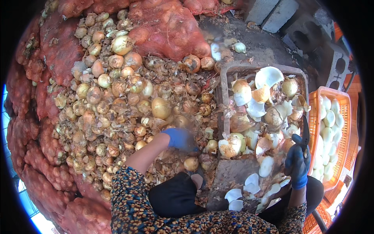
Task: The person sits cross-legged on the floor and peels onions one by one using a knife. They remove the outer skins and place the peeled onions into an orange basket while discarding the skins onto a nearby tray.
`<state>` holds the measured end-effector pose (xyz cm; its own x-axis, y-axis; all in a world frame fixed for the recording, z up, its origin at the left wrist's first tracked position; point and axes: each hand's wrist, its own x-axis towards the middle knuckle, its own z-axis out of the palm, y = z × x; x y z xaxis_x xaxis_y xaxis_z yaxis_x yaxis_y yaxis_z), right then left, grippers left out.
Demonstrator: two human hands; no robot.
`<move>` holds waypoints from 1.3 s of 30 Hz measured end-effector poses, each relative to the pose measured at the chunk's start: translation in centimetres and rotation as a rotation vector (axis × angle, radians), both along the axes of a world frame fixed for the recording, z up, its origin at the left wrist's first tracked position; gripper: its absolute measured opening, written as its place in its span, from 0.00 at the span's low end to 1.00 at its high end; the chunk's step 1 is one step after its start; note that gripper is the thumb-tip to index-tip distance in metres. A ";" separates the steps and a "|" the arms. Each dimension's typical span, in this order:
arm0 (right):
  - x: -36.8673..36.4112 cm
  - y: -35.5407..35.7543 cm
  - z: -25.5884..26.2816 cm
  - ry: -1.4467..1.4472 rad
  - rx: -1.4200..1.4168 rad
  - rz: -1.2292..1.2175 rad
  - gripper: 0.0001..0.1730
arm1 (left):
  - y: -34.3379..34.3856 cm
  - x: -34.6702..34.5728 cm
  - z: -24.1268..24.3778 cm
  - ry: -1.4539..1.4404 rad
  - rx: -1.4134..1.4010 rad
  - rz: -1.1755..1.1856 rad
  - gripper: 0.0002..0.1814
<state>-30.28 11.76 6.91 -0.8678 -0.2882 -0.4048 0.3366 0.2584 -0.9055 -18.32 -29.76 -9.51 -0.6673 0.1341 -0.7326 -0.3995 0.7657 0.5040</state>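
Observation:
My left hand [182, 139], in a blue glove, is blurred and reaches over the heap of unpeeled onions [117, 99]; whether its fingers hold anything cannot be told. A yellow onion [160, 108] lies just above it and another onion [191, 164] just below. My right hand [297, 163], in a dark glove with a blue cuff, grips a knife [306, 131] whose dark blade points up. Beside it stands a grey plastic crate [264, 65] holding onions, skins and white peeled layers. Pale onion pieces [252, 183] lie on the dark surface below the crate.
An orange crate [346, 140] of peeled onions [328, 118] stands at the right. Red mesh sacks of onions [172, 32] lie behind and along the left [49, 175]. Concrete blocks [279, 14] stand at the upper right. My dark-clad knees [173, 196] are close below the hands.

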 end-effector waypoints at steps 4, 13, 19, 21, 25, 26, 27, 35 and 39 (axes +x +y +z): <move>0.4 -0.1 0.0 0.002 -0.006 -0.003 0.28 | -2.4 -5.3 -1.3 0.414 -0.191 0.288 0.36; 0.4 -0.2 0.7 0.053 0.119 -0.018 0.27 | -5.5 -19.4 -6.8 0.244 -0.674 0.340 0.57; -0.2 -0.9 0.5 0.020 0.098 -0.026 0.28 | -6.2 -16.5 -7.7 0.430 -0.668 0.169 0.48; -0.3 -0.7 0.3 -0.005 0.093 -0.018 0.28 | -7.0 -13.4 -7.0 0.577 -0.580 0.019 0.48; -0.5 0.1 0.0 -0.006 0.071 0.002 0.28 | -8.7 -8.2 -1.4 0.443 -0.247 0.141 0.49; -0.8 -0.1 -0.2 -0.002 0.052 0.010 0.28 | -8.5 -6.3 -1.0 0.338 -0.226 0.031 0.48; -0.9 -0.2 0.1 -0.017 0.035 0.026 0.27 | -8.2 -3.9 -0.5 0.203 -0.205 -0.133 0.48; -0.7 -0.4 -0.9 -0.028 0.029 -0.016 0.29 | -5.0 -11.8 -1.5 0.490 -0.302 0.044 0.36; -0.3 -0.7 -0.1 0.012 0.086 0.048 0.30 | -2.8 -19.7 -9.7 0.455 -0.512 0.110 0.42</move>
<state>-30.61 11.08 6.83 -0.8588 -0.2937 -0.4197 0.3114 0.3511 -0.8830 -37.98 -32.54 -19.20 -0.9132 -0.2403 -0.3291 -0.3232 0.9190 0.2257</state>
